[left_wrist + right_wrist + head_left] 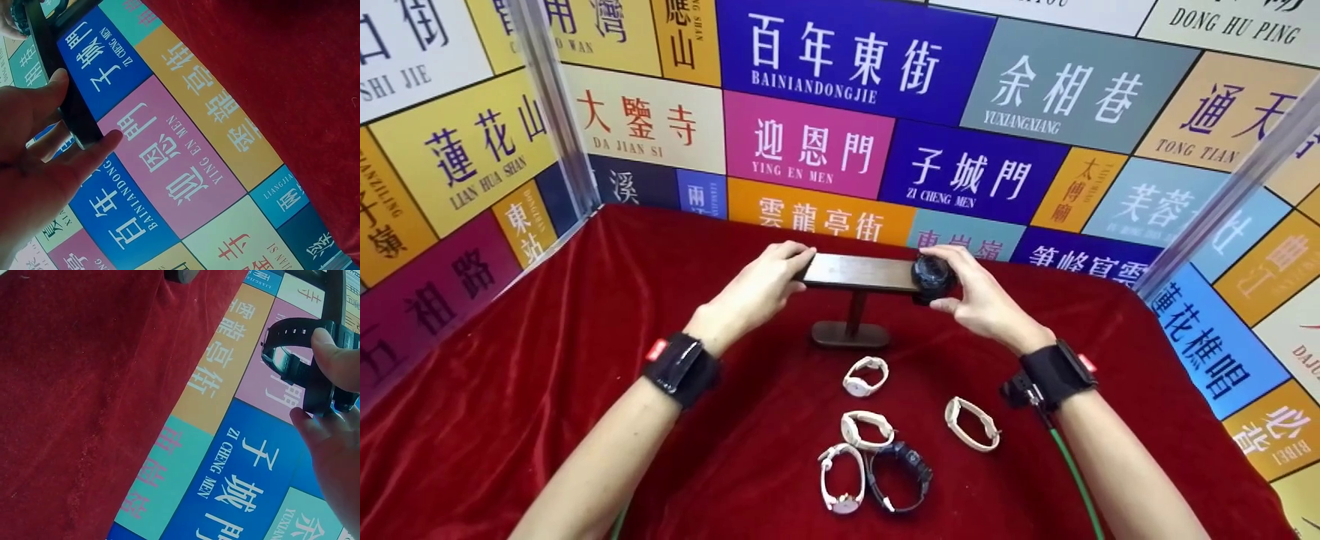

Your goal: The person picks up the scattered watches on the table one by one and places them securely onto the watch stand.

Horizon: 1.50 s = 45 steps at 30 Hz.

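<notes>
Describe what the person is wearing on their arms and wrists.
Both forearms are bare, with no sleeves. The left wrist carries a glossy black band with a small red tag at its upper edge. The right wrist carries a matte black band with a red-and-white tag, a small black mount on its inner side, and a green cable trailing back along the forearm.

Back wall panels carry place names w/ pinyin: blue panel (855, 56) "BAINIANDONGJIE", pink panel (808, 146) "YING EN MEN", dark-blue panel (971, 176) "ZI CHENG MEN", grey panel (1065, 90) "YUXIANGXIANG", cream panel (641, 120) "DA JIAN SI" (left wall: yellow panel (480, 150) "LIAN HUA SHAN").
</notes>
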### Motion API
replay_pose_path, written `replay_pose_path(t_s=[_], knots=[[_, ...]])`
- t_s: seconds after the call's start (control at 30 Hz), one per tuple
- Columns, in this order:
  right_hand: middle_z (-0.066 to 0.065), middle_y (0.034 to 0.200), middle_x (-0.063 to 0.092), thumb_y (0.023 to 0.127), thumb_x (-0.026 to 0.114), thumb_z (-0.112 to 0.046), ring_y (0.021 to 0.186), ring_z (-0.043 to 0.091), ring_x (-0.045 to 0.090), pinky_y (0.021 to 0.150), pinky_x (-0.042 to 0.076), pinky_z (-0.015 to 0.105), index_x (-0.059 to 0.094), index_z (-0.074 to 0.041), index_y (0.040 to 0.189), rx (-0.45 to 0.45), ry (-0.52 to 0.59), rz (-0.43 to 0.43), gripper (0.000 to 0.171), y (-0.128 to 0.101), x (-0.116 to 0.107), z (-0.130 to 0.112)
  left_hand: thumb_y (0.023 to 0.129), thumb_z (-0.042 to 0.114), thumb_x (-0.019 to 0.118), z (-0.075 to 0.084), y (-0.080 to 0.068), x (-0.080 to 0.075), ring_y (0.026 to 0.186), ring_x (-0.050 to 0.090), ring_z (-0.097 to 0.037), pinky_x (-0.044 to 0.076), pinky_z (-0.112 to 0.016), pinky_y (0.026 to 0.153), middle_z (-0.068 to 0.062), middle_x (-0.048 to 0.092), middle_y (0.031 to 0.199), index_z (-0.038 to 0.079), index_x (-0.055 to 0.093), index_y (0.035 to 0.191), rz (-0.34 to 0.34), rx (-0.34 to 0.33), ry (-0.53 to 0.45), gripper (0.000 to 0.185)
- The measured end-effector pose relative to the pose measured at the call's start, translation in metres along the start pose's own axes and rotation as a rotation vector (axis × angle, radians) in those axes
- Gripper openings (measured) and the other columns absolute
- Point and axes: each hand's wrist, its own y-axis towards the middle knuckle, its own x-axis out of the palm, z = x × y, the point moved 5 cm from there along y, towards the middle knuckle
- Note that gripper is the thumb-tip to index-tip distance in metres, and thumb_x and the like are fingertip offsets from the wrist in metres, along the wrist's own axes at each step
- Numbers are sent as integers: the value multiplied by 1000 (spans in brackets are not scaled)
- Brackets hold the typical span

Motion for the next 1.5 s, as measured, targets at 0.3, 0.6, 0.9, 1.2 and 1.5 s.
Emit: replay_pose_path(t_s=[0.3,0.6,0.9,1.2,1.5], knots=[[12,137,56,76,81,6,129,32,54,114,42,49,52,-11,142,-24,-41,18,74,7,1,-10,97,5,62,-2,2,-1,129,54,-36,45,-44,114,-22,57,137,-2,53,142,-15,-13,-13,47],[11,136,59,76,84,0,129,31,55,115,42,47,54,-10,139,-68,-70,6,71,19,11,-25,96,5,64,-3,3,0,128,55,-35,46,-44,112,-21,58,137,-3,54,141,-15,1,-3,47],[10,131,62,75,86,-3,122,30,61,110,47,46,57,-9,137,-116,-67,13,69,27,21,-36,97,6,63,-2,2,-1,128,55,-35,46,-43,113,-20,57,138,-1,53,142,-36,-23,-4,47],[9,130,62,74,86,-2,120,28,62,108,49,43,57,-9,136,-151,-67,9,69,34,30,-46,97,7,63,-2,1,0,127,55,-35,46,-43,112,-20,58,137,-1,53,142,-36,-26,-1,47],[10,134,61,76,85,-2,123,29,61,108,49,42,56,-8,138,-162,-62,17,70,32,31,-47,96,5,64,-2,0,-1,127,55,-35,47,-44,111,-21,58,137,-2,55,141,-8,-9,12,46]])
